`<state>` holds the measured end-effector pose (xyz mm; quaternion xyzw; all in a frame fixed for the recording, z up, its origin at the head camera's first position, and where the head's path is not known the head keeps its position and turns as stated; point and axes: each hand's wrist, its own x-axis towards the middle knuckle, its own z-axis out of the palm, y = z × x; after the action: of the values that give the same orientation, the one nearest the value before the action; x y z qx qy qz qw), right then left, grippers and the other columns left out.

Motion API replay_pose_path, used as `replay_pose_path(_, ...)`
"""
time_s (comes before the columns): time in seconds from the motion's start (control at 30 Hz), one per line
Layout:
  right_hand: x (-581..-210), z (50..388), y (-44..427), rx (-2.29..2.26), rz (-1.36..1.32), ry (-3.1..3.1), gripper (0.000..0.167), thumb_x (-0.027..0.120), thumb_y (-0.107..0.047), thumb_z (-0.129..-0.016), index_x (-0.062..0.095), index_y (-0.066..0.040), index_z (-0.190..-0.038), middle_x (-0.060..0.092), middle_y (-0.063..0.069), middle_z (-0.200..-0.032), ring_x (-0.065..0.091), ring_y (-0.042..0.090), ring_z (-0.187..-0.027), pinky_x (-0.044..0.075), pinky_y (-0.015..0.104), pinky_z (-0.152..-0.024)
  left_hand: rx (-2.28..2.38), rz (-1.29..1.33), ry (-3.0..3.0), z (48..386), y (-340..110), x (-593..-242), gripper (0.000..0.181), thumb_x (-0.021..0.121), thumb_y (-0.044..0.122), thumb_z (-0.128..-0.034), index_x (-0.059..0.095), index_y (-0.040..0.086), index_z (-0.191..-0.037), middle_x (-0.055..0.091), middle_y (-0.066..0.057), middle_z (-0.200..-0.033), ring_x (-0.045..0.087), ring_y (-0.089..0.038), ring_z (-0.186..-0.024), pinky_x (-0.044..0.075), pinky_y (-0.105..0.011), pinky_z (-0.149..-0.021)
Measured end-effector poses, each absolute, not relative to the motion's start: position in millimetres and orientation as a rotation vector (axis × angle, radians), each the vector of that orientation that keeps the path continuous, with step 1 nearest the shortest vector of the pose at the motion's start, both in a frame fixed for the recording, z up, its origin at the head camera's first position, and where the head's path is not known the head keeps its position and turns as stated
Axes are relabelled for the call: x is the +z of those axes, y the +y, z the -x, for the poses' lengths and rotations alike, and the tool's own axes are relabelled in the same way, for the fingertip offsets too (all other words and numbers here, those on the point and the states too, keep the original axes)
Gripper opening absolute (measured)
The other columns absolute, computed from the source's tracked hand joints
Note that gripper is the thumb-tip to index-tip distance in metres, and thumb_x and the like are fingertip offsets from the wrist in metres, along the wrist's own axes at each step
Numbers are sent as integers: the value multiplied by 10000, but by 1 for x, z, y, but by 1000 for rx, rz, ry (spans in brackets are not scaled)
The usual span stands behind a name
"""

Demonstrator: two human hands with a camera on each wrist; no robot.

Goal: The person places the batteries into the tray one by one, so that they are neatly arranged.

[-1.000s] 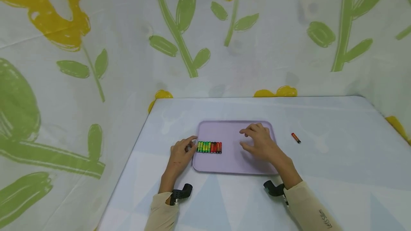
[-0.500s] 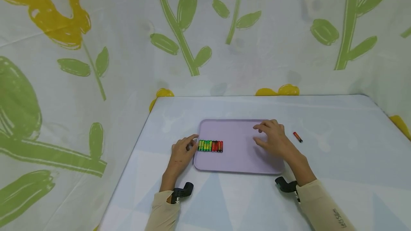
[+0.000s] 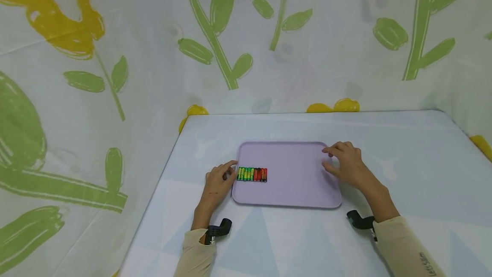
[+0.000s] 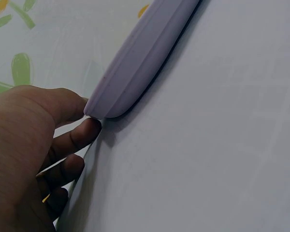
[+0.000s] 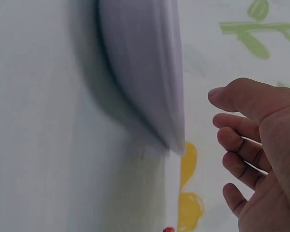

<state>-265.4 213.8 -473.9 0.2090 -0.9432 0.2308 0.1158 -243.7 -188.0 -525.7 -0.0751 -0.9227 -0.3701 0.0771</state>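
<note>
A lilac tray (image 3: 292, 193) lies on the table, with a row of batteries side by side at its left. Green-and-yellow batteries (image 3: 245, 174) form the left part of the row; red batteries (image 3: 260, 175) form the right part. My left hand (image 3: 217, 186) pinches the tray's left edge; in the left wrist view the thumb and index finger meet at the rim (image 4: 118, 72). Over the tray's right edge hovers my right hand (image 3: 347, 166), fingers loosely bent and apart, holding nothing. The loose battery is hidden in the head view; a red tip (image 5: 168, 229) shows in the right wrist view.
The pale table (image 3: 415, 170) carries a faint triangle pattern. Behind and to the left hangs a white cloth (image 3: 153, 54) printed with yellow flowers and green leaves. A black wrist camera (image 3: 219, 228) sits on the left wrist, another (image 3: 360, 219) on the right.
My right hand has moved right, from above the tray to its right edge, and now covers the loose red battery in the head view. My left hand stays at the tray's left edge.
</note>
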Motion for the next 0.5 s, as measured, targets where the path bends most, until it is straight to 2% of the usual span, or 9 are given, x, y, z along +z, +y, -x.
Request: replay_pose_path(0.5, -476, 266, 256, 629, -532, -2794, 326, 765, -105, -841, 680, 2, -1137, 579, 114, -960, 448, 421, -1039, 311, 586, -790, -1130, 206, -2773, 244, -188, -526, 324, 639, 223, -988, 658, 228, -1312, 611, 73, -868, 490, -171, -833, 289, -418, -864)
